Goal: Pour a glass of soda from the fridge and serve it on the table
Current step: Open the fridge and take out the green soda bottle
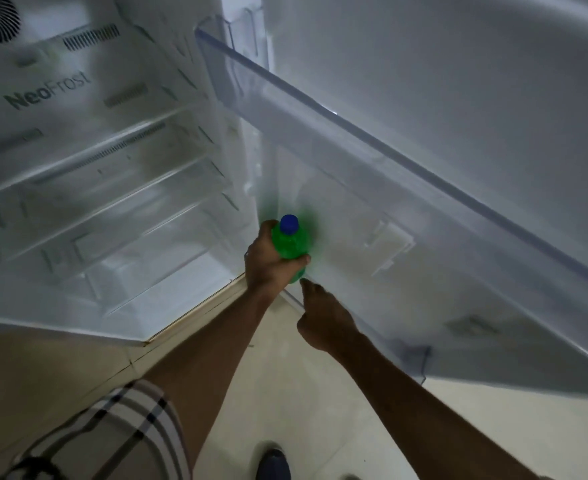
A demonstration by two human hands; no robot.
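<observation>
Left hand (268, 263) grips soda bottle (290, 245) (blue cap (289, 224)); right hand (323, 323) fingers curled, empty.

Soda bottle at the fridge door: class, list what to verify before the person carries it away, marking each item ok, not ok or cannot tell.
1. Left hand has a grip round the green soda bottle: ok.
2. Blue cap is on: ok; how tight, cannot tell.
3. Fridge door stands open: ok.
4. Bottle is free of the lower door shelf: cannot tell, the picture is blurred there.
5. Right hand is free for the door: ok, it holds nothing.
6. Glass is ready: cannot tell, none in view.
</observation>
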